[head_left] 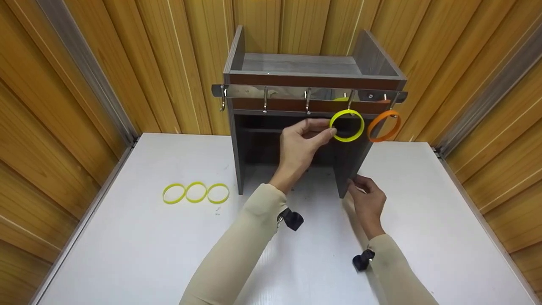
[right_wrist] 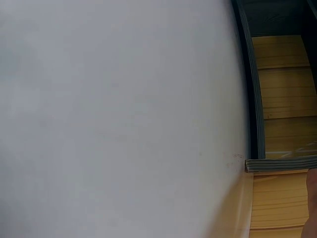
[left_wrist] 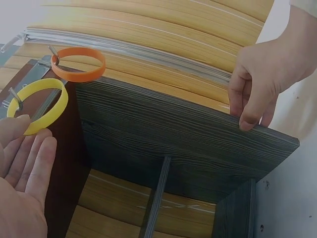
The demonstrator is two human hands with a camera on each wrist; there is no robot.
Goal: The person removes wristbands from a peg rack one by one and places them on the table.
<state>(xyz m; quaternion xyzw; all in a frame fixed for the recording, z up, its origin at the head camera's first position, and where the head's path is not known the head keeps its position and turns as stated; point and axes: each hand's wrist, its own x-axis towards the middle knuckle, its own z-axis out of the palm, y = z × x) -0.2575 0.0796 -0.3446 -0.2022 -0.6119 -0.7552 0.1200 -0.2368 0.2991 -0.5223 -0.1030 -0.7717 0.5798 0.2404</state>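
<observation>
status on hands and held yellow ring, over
Left hand pinches yellow ring at fourth hook from left. Right hand grips grey side panel edge. Orange ring hangs alongside, nothing seen blocking.

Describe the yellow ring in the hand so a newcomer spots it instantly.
Find the grey stand on the white table, then the hook rail across its front. Near the rail's right end, beside the orange ring, is the yellow ring, the only one pinched by the left hand.

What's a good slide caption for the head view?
Left hand pinches a yellow ring at a hook; right hand grips the cabinet; an orange ring hangs alongside.
</observation>
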